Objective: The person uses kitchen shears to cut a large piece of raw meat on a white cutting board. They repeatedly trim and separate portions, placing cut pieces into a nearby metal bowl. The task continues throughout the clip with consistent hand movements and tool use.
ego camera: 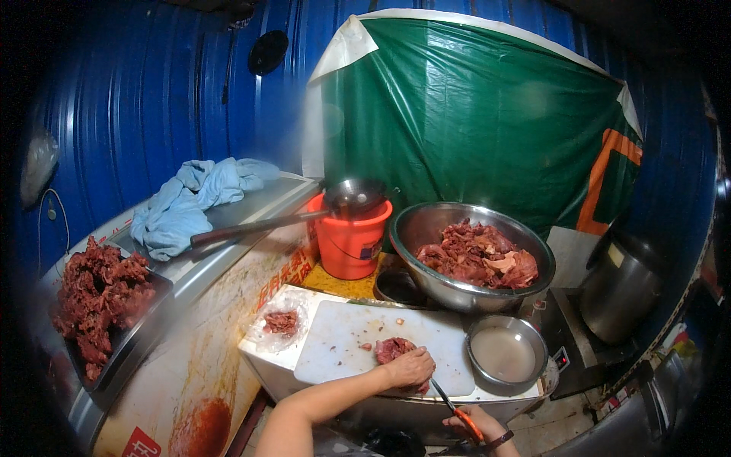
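A piece of dark red meat (393, 349) lies on a white cutting board (342, 325). My left hand (412, 367) grips it from above, with the fingers curled over its right side. In my right hand (485, 424), at the board's near edge, is a cutting tool with an orange and black handle (468, 425). Its narrow blade points up and left to the meat beside my left fingers. Whether it is a knife or scissors I cannot tell. Small meat scraps (365, 346) dot the board.
Behind the board stand a steel bowl of meat (408, 240) and an orange bucket (345, 251) with a long-handled strainer (354, 197). A bowl of cloudy liquid (505, 354) sits right. Left are a plastic bag with meat (280, 323), a heaped meat tray (137, 337) and a blue cloth (171, 217).
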The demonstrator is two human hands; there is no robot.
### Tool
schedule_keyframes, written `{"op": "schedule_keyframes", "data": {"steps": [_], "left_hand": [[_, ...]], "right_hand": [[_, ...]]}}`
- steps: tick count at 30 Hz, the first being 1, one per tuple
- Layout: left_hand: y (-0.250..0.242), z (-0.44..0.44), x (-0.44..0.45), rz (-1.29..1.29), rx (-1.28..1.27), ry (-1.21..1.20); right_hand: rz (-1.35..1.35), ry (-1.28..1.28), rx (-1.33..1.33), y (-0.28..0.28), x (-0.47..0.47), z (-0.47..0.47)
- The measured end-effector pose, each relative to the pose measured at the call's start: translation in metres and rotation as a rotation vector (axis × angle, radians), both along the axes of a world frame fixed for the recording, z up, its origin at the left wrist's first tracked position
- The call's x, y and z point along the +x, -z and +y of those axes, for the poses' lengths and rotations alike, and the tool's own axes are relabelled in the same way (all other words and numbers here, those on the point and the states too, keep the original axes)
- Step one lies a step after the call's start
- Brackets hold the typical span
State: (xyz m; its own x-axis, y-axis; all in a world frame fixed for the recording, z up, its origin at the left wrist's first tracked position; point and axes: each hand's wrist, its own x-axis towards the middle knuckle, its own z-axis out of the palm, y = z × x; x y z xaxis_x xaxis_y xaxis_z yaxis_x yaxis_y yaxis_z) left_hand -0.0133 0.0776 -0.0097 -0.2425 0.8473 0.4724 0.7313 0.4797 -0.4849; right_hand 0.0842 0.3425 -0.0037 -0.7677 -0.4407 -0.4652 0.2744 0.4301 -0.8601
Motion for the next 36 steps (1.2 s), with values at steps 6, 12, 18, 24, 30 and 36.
{"op": "schedule_keyframes", "data": {"steps": [6, 12, 18, 24, 30, 36], "left_hand": [[-0.004, 0.000, 0.002, -0.031, 0.019, -0.036], [-0.001, 0.000, 0.002, -0.074, 0.049, -0.006], [-0.008, 0.001, 0.003, -0.088, -0.011, -0.009], [-0.005, -0.001, 0.003, -0.095, 0.056, 0.033], [-0.006, -0.001, 0.003, -0.055, 0.023, 0.015], [-0.003, -0.002, 0.001, -0.042, -0.022, 0.003]], "right_hand": [[0.016, 0.035, 0.039, -0.004, 0.005, -0.006], [-0.013, 0.011, 0.019, 0.003, 0.002, -0.002], [0.005, 0.034, 0.038, 0.019, -0.002, 0.002], [0.009, -0.008, 0.027, 0.005, 0.002, -0.003], [0.041, -0.042, 0.009, 0.004, 0.004, -0.001], [0.037, -0.028, -0.004, 0.005, 0.004, 0.000]]}}
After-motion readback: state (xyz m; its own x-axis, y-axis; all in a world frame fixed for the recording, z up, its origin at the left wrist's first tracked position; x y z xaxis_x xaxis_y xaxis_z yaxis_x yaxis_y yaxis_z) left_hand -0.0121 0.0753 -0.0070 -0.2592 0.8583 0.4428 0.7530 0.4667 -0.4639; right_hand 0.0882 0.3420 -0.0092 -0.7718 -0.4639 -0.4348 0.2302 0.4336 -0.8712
